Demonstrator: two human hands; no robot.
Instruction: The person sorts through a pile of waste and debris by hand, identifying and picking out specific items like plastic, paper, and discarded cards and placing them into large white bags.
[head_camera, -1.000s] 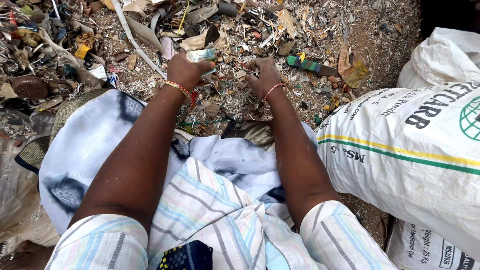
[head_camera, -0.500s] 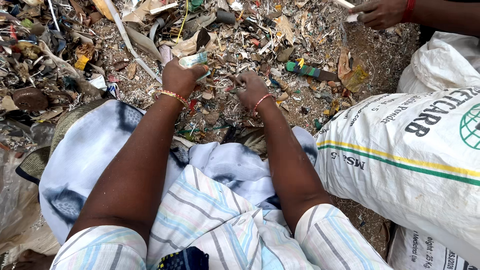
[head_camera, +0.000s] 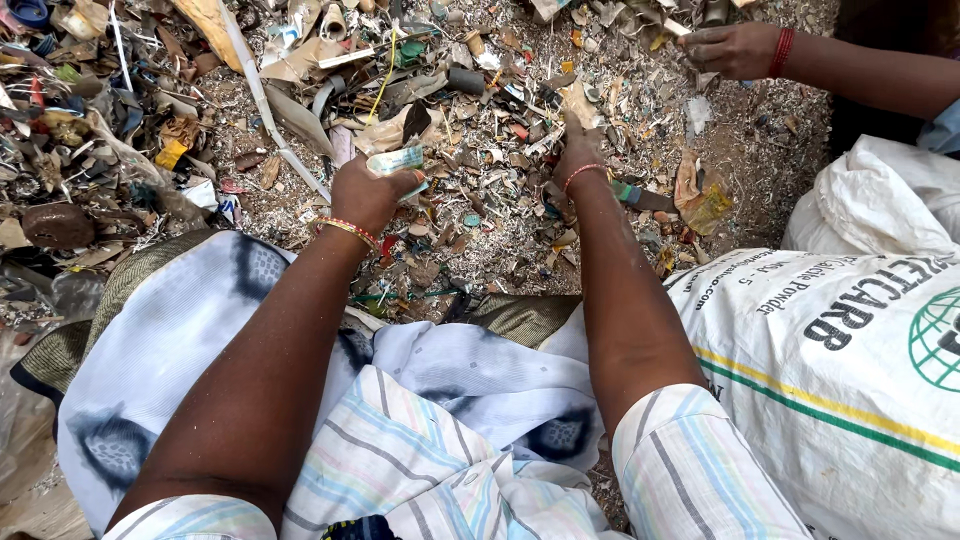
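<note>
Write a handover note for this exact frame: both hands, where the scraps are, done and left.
Left hand: closed on a pale green scrap, held just above the litter.
Right hand: down in the mixed debris, fingers on a tan scrap.
Another person's hand picks at the pile, top right.
White woven sack lies at the right.
Done: one scrap in hand. Left: the pile, still spread wide.

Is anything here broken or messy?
Yes. The ground is strewn with torn, broken scraps. The left hand grips a crumpled pale green scrap; the right hand digs among bits. A bent white strip lies askew.
</note>
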